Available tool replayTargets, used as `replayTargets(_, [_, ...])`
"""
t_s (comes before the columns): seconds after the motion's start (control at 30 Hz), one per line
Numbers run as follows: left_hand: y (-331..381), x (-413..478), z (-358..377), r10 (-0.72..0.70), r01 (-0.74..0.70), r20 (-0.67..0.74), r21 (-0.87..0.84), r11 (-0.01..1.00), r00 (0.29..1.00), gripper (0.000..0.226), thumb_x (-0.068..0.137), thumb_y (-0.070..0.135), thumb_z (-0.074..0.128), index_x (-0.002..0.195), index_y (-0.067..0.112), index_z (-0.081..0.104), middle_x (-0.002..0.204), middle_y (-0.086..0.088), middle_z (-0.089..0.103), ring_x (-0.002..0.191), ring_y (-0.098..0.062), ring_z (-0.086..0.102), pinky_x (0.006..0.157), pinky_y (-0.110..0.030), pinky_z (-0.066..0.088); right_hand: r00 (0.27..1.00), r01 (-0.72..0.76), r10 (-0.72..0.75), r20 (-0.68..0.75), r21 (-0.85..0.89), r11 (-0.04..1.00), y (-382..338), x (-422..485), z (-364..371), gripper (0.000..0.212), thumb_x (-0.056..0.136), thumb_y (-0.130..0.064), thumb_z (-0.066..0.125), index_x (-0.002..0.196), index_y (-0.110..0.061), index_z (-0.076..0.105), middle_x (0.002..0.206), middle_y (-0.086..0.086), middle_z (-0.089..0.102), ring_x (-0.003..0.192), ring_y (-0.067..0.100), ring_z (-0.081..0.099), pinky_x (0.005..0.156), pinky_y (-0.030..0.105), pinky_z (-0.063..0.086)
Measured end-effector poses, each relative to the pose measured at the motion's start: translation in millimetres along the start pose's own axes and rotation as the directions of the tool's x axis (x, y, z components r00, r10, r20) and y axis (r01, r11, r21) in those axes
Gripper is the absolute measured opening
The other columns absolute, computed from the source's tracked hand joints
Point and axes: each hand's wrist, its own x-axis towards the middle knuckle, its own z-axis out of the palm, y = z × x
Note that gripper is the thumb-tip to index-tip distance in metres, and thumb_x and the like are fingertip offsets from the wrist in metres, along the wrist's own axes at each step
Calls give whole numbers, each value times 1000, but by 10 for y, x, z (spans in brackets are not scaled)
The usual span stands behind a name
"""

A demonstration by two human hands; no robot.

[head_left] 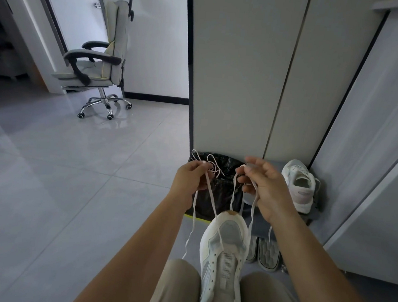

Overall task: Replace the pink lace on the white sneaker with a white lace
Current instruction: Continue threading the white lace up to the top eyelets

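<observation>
No readable text, label or number shows anywhere.

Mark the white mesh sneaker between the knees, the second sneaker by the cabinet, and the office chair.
White mesh sneaker between the knees (227,263): head view, on its mesh tongue.
White-and-pink sneaker by the cabinet (302,196): head view, on its heel panel.
Grey padded office chair (118,34): head view, on its backrest.

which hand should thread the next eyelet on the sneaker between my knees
Probably the right hand: it pinches the lace close to its tip, while the left hand grips mid-length, loose loops trailing beyond.
</observation>
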Motion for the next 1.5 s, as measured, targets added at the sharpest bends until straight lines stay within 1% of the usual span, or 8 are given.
replayTargets(0.23, [-433, -417, -236, -155, 91, 93, 485, 870, 984, 31, 95, 40, 47, 90, 9, 54, 82, -8, 61, 72, -18, 56, 64, -27, 48, 991, -107, 97, -91, -108, 988, 173, -281, -378, 15, 91, -1, 51, 103, -10, 52, 83, 9, 65, 67, 16, 58, 50, 17, 51])
replayTargets(0.37, [-812, -869, -225, -118, 91, 44, 392, 916, 992, 20, 90, 29, 58, 88, 10, 54, 75, -2, 59, 62, -9, 53, 52, -17, 40, 990, -141, 132, -54, -267, 953, 388, -594, -546, 10, 91, -1, 51, 94, -8, 58, 80, 8, 65, 62, 12, 55, 50, 19, 45])
replayTargets(0.6, [-993, -1085, -46, 121, -164, 116, 521, 838, 986, 25, 80, 19, 71, 77, 35, 52, 94, 10, 50, 80, -3, 54, 67, -6, 41, 952, -120, 251, 176, -540, 833, 607, -889, -594, 4, 82, -13, 68, 84, -16, 66, 70, -2, 60, 60, 3, 53, 62, 19, 45])
replayTargets(0.9, [-990, -1013, -103, 78, -85, 34, 331, 940, 996, 21, 85, 4, 62, 70, 20, 60, 66, 8, 61, 67, -8, 57, 62, -11, 43, 972, 144, 64, 228, -783, 605, 677, -918, -459, 14, 81, -20, 69, 74, -27, 60, 80, -9, 55, 70, 4, 51, 68, 17, 43])
replayTargets(1.07, [-971, -950, -116, 34, -58, 77, 337, 940, 996, 18, 84, 5, 64, 76, 21, 64, 73, 3, 65, 71, -12, 60, 70, -22, 48, 989, 21, 88, 119, -703, 711, 648, -875, -506, 6, 84, -17, 66, 79, -21, 64, 75, -4, 63, 67, 7, 56, 66, 20, 48])
replayTargets(1.33, [-457, -635, 27, 129, -142, 71, 225, 964, 989, 11, 90, 11, 58, 92, 22, 57, 82, 0, 62, 73, -13, 58, 74, -29, 52, 998, -38, 32, -54, -117, 992, 226, -633, -438, 19, 92, 1, 47, 89, -6, 64, 75, 7, 64, 51, 10, 46, 44, 16, 41])
replayTargets(1.43, [-321, -545, 161, 220, -283, 182, 702, 654, 958, 22, 90, 30, 56, 110, 19, 54, 98, 0, 53, 85, -15, 54, 74, -28, 45, 999, 23, -18, 44, -117, 993, 126, -591, -332, 19, 92, 3, 45, 91, -6, 62, 71, 5, 64, 50, 7, 48, 44, 17, 39])
replayTargets(1.5, [-312, -581, 227, 325, -352, 215, 816, 458, 921, 35, 90, 37, 56, 121, 20, 53, 110, -2, 42, 101, -20, 48, 86, -30, 43, 993, 41, -25, 119, -136, 990, 89, -601, -270, 19, 92, 3, 45, 96, -7, 60, 68, 3, 64, 50, 7, 50, 44, 17, 39])
